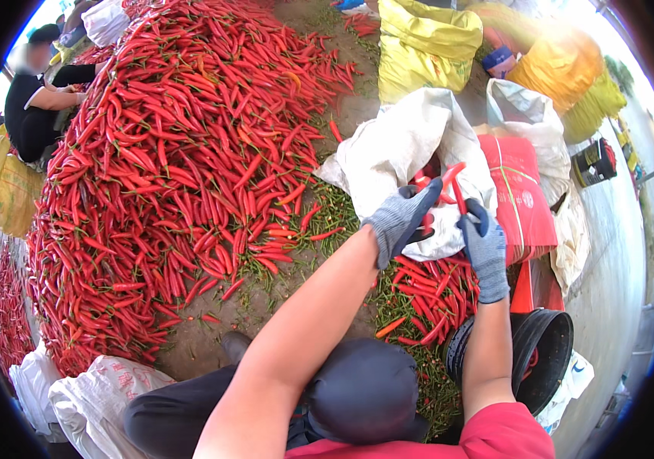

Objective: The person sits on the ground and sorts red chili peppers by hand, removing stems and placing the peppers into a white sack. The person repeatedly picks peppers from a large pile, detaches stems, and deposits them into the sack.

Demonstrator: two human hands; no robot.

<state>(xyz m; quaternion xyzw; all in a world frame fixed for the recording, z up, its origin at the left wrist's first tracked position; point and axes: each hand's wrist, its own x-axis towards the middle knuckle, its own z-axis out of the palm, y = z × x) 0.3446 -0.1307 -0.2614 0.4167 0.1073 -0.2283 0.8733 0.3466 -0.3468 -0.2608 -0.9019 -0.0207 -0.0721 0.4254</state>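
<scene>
My left hand (404, 218), in a grey knit glove with a dark blue palm, is over the mouth of a white woven sack (401, 137), against some red chili peppers (452, 175); whether its fingers grip them cannot be told. My right hand (483, 241), gloved alike, pinches one red chili pepper (460, 195) that points up and away from me. More red peppers show inside the sack, partly hidden by my left hand. Below the sack lies a small heap of red peppers (433, 292) on cut green stems.
A huge chili pile (189, 143) spreads to the left, with a seated person (31, 109) beyond it. A red bundle (519, 189) tied with string and a black bucket (542, 356) stand at the right. A yellow sack (430, 51) stands ahead.
</scene>
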